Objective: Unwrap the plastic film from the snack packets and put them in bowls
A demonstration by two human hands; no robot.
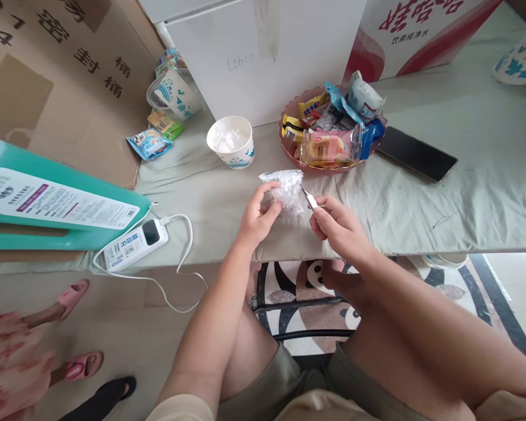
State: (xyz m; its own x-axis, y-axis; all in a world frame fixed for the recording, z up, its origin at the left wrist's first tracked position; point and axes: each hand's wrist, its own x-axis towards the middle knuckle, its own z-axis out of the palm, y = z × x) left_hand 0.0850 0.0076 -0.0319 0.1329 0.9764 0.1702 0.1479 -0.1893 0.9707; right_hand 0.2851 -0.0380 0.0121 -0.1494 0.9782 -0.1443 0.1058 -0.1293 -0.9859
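My left hand (262, 213) grips a crumpled clear plastic packet (288, 190) just above the cloth-covered table, thumb and fingers on its left side. Pinched in my right hand (335, 221) is a small tool with a white handle (311, 200) and a thin dark tip, which points at the packet's right edge. Whether the tip touches the plastic I cannot tell. Behind my left hand stands a paper cup (231, 142) with clear plastic inside. A pink-tinted bowl (291, 153) full of wrapped snacks sits behind the packet.
A black phone (416, 154) lies right of the bowl. At the left are a green jug (61, 199), a white power bank (135, 244) with a cable, and snack packets (149, 144). Boxes line the back. Another person's feet in pink sandals (84, 365) show at lower left.
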